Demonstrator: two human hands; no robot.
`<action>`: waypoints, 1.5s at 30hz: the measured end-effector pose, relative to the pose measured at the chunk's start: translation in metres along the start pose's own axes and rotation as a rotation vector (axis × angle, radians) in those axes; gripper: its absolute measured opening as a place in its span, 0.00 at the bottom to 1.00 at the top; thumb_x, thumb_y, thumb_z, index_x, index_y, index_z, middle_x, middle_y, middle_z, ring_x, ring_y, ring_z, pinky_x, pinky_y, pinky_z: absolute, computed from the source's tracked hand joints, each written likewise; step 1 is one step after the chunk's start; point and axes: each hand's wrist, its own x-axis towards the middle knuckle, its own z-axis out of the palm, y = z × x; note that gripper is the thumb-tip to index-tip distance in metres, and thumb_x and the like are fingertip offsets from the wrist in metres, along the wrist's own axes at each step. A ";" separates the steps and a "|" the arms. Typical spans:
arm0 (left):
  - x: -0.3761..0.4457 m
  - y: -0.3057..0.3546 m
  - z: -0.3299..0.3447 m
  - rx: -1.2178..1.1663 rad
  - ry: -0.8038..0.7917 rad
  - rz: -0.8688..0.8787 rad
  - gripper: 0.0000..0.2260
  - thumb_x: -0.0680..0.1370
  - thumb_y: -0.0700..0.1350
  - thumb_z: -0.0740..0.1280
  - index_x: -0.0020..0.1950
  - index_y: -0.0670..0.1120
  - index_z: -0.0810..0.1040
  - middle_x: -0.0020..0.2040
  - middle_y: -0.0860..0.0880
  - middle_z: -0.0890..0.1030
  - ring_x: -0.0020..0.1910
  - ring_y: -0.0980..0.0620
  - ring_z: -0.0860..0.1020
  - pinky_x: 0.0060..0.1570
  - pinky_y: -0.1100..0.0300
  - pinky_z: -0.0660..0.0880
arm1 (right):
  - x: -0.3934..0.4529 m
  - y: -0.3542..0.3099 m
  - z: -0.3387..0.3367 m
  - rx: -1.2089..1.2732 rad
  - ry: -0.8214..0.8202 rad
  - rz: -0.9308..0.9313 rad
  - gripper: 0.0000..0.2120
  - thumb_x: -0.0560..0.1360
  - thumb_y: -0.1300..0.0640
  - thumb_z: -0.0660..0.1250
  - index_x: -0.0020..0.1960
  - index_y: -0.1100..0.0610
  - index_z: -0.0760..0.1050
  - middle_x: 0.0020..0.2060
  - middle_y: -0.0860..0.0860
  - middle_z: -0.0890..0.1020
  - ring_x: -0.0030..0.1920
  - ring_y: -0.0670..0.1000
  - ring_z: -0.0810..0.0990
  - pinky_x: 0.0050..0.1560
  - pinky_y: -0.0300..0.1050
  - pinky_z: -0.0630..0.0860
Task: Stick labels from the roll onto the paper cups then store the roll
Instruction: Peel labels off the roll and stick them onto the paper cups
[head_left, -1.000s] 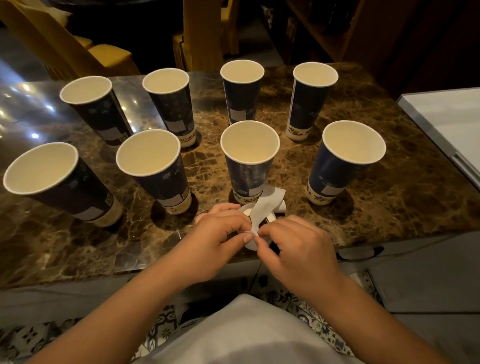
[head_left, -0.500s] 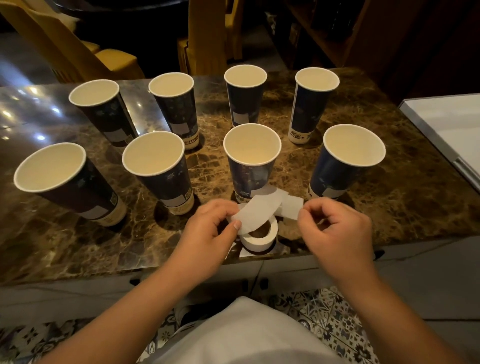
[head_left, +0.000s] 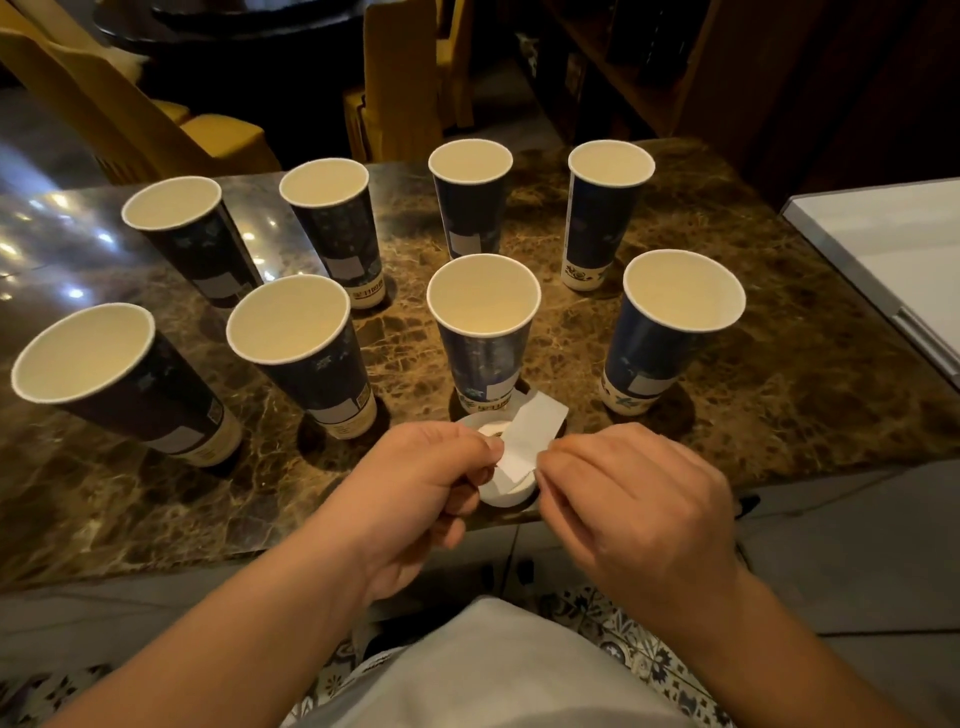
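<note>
Head view showed the left hand (head_left: 415, 499) and right hand (head_left: 631, 512) pinching the roll's (head_left: 506, 493) loose label strip (head_left: 530, 439) near the table (head_left: 779, 405) edge, where slow, low peeling before the cups (head_left: 485, 332) likely prevented tearing.

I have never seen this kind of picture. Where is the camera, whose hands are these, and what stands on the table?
There is no machine here. A person wears the camera on the head, so you look down at their own two bare hands. On the marble table stand eight open paper cups in two rows, for example the near middle cup. Close to the table's near edge lies a white label roll. The left hand and the right hand both pinch a white paper strip that rises from the roll. Whether a label is already peeled off, I cannot tell.
</note>
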 end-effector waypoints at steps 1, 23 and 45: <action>-0.001 0.000 -0.002 0.036 -0.002 0.022 0.06 0.77 0.41 0.68 0.45 0.39 0.82 0.31 0.48 0.73 0.27 0.56 0.68 0.27 0.61 0.63 | -0.001 0.001 -0.001 0.027 -0.023 0.018 0.07 0.75 0.56 0.70 0.45 0.59 0.84 0.41 0.54 0.86 0.40 0.53 0.83 0.33 0.49 0.78; -0.025 0.107 0.001 1.112 0.016 0.856 0.07 0.72 0.56 0.63 0.44 0.59 0.80 0.35 0.61 0.80 0.41 0.66 0.79 0.38 0.74 0.74 | 0.056 0.017 -0.046 0.674 0.088 0.598 0.05 0.70 0.57 0.75 0.40 0.47 0.83 0.33 0.43 0.84 0.35 0.49 0.82 0.33 0.43 0.80; 0.232 0.224 0.105 1.594 -0.047 0.782 0.32 0.71 0.50 0.76 0.71 0.49 0.66 0.67 0.45 0.73 0.63 0.45 0.73 0.53 0.55 0.73 | 0.064 0.057 -0.069 0.619 0.286 0.832 0.07 0.66 0.57 0.75 0.36 0.44 0.82 0.30 0.43 0.83 0.34 0.44 0.81 0.35 0.31 0.76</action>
